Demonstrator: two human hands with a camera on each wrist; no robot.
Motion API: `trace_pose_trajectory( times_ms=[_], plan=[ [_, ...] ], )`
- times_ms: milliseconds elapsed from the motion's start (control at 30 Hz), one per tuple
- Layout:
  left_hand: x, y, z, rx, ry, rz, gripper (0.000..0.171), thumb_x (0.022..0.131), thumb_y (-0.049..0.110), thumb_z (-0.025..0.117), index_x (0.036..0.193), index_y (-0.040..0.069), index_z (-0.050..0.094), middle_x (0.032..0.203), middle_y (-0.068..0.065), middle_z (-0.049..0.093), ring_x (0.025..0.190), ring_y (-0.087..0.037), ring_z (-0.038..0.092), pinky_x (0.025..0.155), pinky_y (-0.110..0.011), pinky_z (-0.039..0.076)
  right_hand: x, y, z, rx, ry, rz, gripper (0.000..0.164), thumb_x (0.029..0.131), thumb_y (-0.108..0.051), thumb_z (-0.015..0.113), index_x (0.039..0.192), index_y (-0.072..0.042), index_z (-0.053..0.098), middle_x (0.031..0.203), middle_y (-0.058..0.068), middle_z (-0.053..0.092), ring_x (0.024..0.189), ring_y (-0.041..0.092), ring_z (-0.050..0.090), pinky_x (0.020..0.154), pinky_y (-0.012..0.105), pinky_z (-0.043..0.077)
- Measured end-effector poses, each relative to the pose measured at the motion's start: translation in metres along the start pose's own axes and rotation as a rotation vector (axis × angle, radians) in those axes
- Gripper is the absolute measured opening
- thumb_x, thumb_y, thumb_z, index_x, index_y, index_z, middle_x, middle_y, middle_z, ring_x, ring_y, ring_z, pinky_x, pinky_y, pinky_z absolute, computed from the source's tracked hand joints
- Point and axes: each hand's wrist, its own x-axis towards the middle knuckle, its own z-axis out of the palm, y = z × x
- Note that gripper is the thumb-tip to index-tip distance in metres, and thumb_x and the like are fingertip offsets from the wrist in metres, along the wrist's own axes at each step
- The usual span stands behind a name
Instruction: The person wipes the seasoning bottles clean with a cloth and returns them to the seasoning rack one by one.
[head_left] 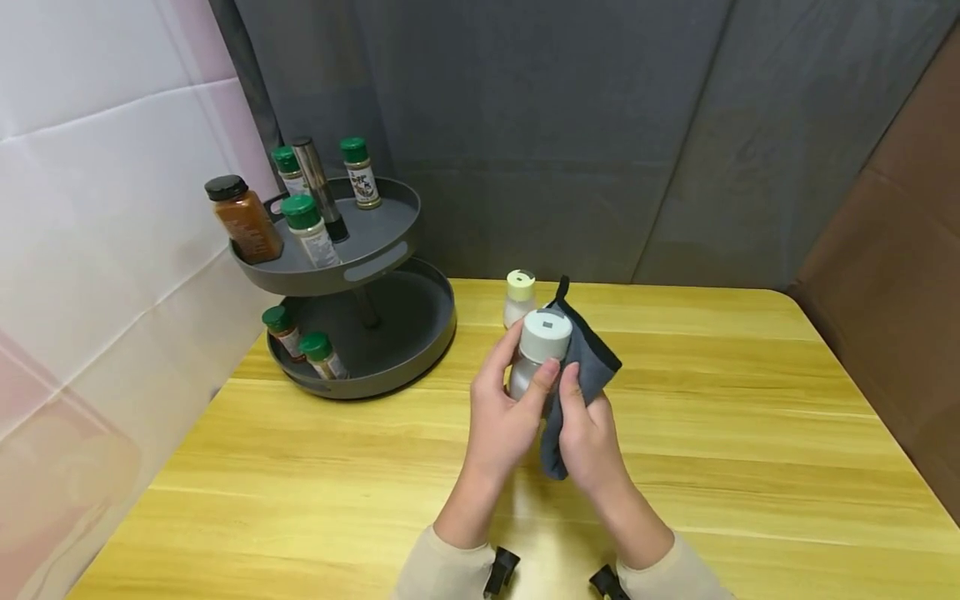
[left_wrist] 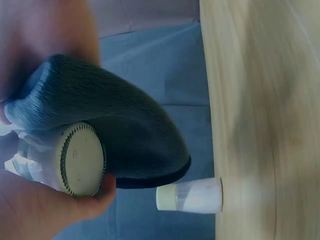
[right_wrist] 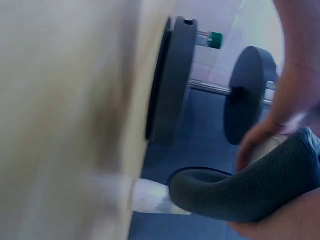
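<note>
My left hand point(head_left: 495, 425) grips a small clear seasoning jar point(head_left: 525, 377) with a white lid, fingers on one side and thumb on the other. It is held above the wooden table, lid up. A dark grey cloth point(head_left: 592, 360) with black edging and a hanging loop is pinched in my right hand point(head_left: 592, 437). The cloth lies against the jar's right side; in the left wrist view it covers part of the jar behind the ridged disc point(left_wrist: 84, 160). Just beyond stands a second jar point(head_left: 517, 310) with a pale yellow lid, on the table.
To the left, a grey two-tier round rack point(head_left: 390, 382) stands on the table point(head_left: 315, 475). Its upper tier carries green-capped spice bottles point(head_left: 362, 179), an orange-brown jar point(head_left: 251, 225) and a metal grinder point(head_left: 318, 187). Two green-capped bottles point(head_left: 322, 357) sit below. A grey curtain point(head_left: 540, 150) hangs behind.
</note>
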Motion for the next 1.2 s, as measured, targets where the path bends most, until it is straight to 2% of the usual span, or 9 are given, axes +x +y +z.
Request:
trace_pose_trajectory(
  times_ms=[67,167,300,433,600,733,900,1067,1200],
  plan=[
    [-0.001,-0.001,0.001,0.01,-0.002,0.004,0.058,0.098,0.015,0.077,0.153,0.01,0.057,0.146,-0.011,0.065,0.129,-0.026,0.063,0.11,-0.048,0.051,0.003,-0.008,-0.001,0.022,0.009,-0.001,0.051,0.118,-0.036,0.028,0.151,-0.003,0.048,0.14,0.014,0.06,0.123,0.014,0.056,0.105,0.018,0.043],
    [-0.003,-0.001,0.003,0.015,-0.004,-0.001,0.058,0.098,0.015,0.078,0.152,0.01,0.057,0.144,-0.011,0.066,0.127,-0.025,0.064,0.107,-0.045,0.053,0.006,-0.021,-0.001,0.067,0.025,-0.053,0.051,0.118,-0.035,0.028,0.153,-0.002,0.045,0.141,0.011,0.058,0.127,0.016,0.054,0.108,0.02,0.042],
    [-0.004,0.0,0.003,0.009,0.004,-0.001,0.058,0.098,0.015,0.078,0.152,0.011,0.058,0.144,-0.01,0.066,0.128,-0.024,0.065,0.108,-0.045,0.054,0.005,-0.02,0.002,0.088,0.038,-0.121,0.048,0.117,-0.031,0.031,0.15,0.001,0.047,0.136,0.015,0.06,0.123,0.014,0.058,0.107,0.02,0.044],
    [-0.001,0.001,0.001,0.002,0.009,0.011,0.058,0.098,0.016,0.078,0.152,0.013,0.058,0.146,-0.008,0.066,0.13,-0.025,0.065,0.113,-0.05,0.051,0.001,-0.003,0.005,0.036,0.046,-0.071,0.046,0.118,-0.029,0.032,0.143,0.003,0.054,0.127,0.02,0.065,0.112,0.01,0.063,0.099,0.018,0.049],
    [0.0,-0.001,0.001,0.036,0.004,0.003,0.056,0.098,0.016,0.078,0.151,0.012,0.06,0.145,-0.009,0.067,0.13,-0.025,0.065,0.112,-0.049,0.05,-0.002,0.004,0.003,0.027,0.039,0.033,0.049,0.118,-0.034,0.029,0.144,-0.001,0.053,0.127,0.013,0.063,0.112,0.01,0.06,0.097,0.018,0.047],
    [-0.002,-0.004,0.003,0.052,-0.016,-0.001,0.056,0.098,0.018,0.078,0.15,0.011,0.06,0.143,-0.01,0.068,0.126,-0.025,0.065,0.109,-0.046,0.052,0.003,-0.008,-0.001,0.092,0.053,-0.022,0.051,0.117,-0.038,0.028,0.149,-0.003,0.048,0.136,0.008,0.059,0.124,0.015,0.055,0.106,0.02,0.043],
    [-0.004,-0.003,0.005,0.024,-0.029,-0.026,0.056,0.098,0.018,0.079,0.15,0.013,0.06,0.141,-0.008,0.069,0.122,-0.023,0.065,0.107,-0.046,0.052,0.006,-0.017,-0.002,0.099,0.071,-0.09,0.051,0.117,-0.035,0.029,0.148,0.001,0.048,0.135,0.015,0.06,0.123,0.013,0.057,0.106,0.019,0.044],
    [-0.002,0.002,0.003,-0.021,-0.011,-0.039,0.055,0.099,0.016,0.077,0.151,0.016,0.06,0.139,-0.007,0.069,0.122,-0.023,0.063,0.109,-0.049,0.051,0.002,-0.005,-0.001,0.031,0.051,-0.065,0.05,0.118,-0.031,0.029,0.143,0.004,0.053,0.128,0.02,0.064,0.114,0.008,0.061,0.101,0.017,0.046],
    [-0.001,0.005,0.002,-0.033,-0.004,-0.042,0.056,0.099,0.015,0.076,0.152,0.016,0.059,0.141,-0.007,0.068,0.124,-0.023,0.061,0.108,-0.05,0.051,-0.002,0.004,-0.002,0.021,0.023,-0.002,0.051,0.118,-0.035,0.027,0.14,0.002,0.054,0.116,0.011,0.064,0.104,0.008,0.06,0.093,0.018,0.046]
  ],
)
